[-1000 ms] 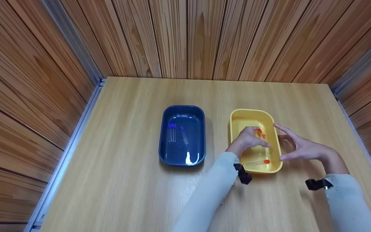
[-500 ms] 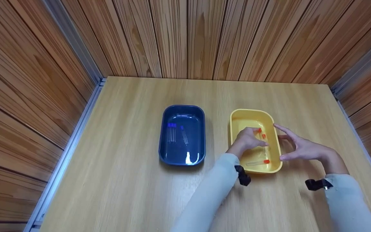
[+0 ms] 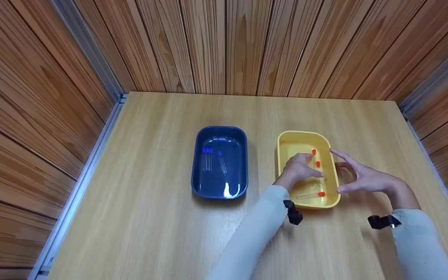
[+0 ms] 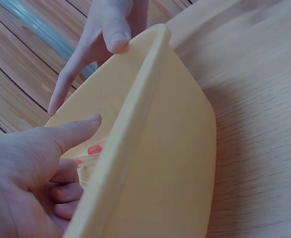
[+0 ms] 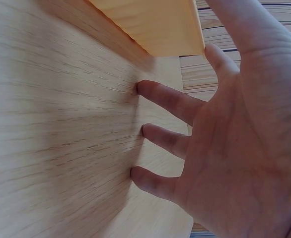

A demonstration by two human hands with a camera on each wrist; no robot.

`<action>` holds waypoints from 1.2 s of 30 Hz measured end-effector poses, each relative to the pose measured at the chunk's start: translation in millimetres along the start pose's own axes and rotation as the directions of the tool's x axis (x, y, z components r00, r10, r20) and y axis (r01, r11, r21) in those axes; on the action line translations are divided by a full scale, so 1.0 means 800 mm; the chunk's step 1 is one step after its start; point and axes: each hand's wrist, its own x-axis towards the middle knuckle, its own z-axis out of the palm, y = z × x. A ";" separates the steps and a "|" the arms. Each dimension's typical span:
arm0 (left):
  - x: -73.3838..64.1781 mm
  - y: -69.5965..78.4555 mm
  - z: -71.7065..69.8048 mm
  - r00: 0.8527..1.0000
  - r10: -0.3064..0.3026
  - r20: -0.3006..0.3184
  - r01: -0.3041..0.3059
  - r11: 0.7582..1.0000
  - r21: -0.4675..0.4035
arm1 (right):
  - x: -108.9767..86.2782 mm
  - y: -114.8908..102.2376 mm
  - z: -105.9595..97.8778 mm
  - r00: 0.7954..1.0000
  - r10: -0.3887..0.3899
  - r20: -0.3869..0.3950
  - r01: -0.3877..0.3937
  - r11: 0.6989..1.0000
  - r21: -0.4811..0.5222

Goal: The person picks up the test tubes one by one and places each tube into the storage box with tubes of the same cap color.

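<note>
In the head view, my left hand (image 3: 298, 167) reaches into the yellow tray (image 3: 286, 135), its thumb apart from the index finger. Orange-capped tubes lie around it: one tube (image 3: 314, 152) just past its index finger, a second tube (image 3: 317, 164) beside that, and a third tube (image 3: 308, 196) near the front. Part of the tubes is hidden by the hand. The left wrist view has the left hand's (image 4: 21, 163) thumb extended and its lower fingers curled. My right hand (image 3: 368, 179) is spread against the tray's right side; several of its fingertips (image 5: 148, 88) rest on the table.
Left of the yellow tray stands a dark blue tray (image 3: 200, 182). Inside it lie several purple-capped tubes (image 3: 207, 161), most side by side and one tube (image 3: 222, 163) slanted apart. Wood-panelled walls (image 3: 243, 46) enclose the table (image 3: 154, 163).
The farthest orange-capped tube has shifted a little away from me, clear of the left index finger. The left hand has barely moved, and the right hand stays in place.
</note>
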 end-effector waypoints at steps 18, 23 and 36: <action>-0.071 0.033 -0.042 0.993 0.116 -0.035 -0.118 0.989 -0.092 | 0.000 -0.001 0.000 1.000 -0.026 0.006 0.026 1.000 -0.011; -0.077 0.031 -0.053 0.988 0.152 0.004 -0.151 0.983 -0.100 | -0.001 -0.001 -0.002 1.000 -0.026 0.002 0.026 1.000 -0.015; -0.107 0.008 -0.076 0.928 0.370 0.046 -0.372 0.927 0.038 | 0.000 -0.001 0.000 1.000 0.005 0.000 -0.005 1.000 0.006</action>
